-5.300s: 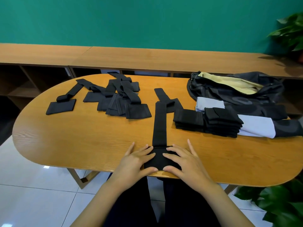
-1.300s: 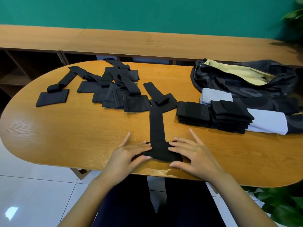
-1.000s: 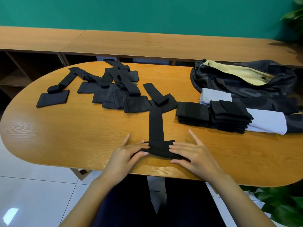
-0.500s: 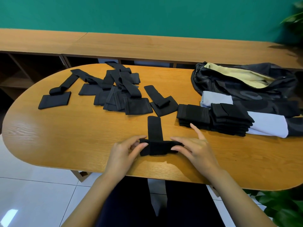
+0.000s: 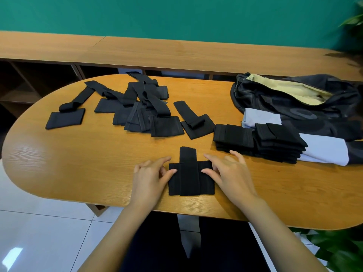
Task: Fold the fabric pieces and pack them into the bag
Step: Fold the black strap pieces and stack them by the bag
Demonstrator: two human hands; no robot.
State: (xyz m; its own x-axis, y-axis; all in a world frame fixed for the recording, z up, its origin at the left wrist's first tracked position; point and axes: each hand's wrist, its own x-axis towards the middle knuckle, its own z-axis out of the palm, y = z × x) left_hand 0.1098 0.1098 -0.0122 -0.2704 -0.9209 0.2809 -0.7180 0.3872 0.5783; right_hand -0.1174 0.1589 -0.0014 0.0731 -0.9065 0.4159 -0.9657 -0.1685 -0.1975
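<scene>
A black fabric piece [image 5: 191, 178] lies flat near the table's front edge, folded into a pad with a short strap end sticking out on its far side. My left hand [image 5: 150, 178] rests beside its left edge, thumb touching it. My right hand [image 5: 230, 173] rests at its right edge, thumb on the fabric and fingers spread. Two stacks of folded black pieces [image 5: 233, 136] [image 5: 279, 143] stand to the right. Behind them the dark bag [image 5: 294, 107] lies open, showing a yellow lining. A heap of unfolded black pieces [image 5: 145, 112] sits at the back left.
The oval wooden table [image 5: 78, 163] carries everything. A light grey cloth [image 5: 324, 150] lies under the right stack. One loose piece [image 5: 66, 118] lies far left, another [image 5: 194, 122] mid-table. A long wooden bench [image 5: 176, 54] runs behind; a plant [image 5: 343, 250] stands at lower right.
The long strap has been folded up over the pad, so only a short end shows. Both hands lifted the fold, then laid it flat and now rest at its sides.
</scene>
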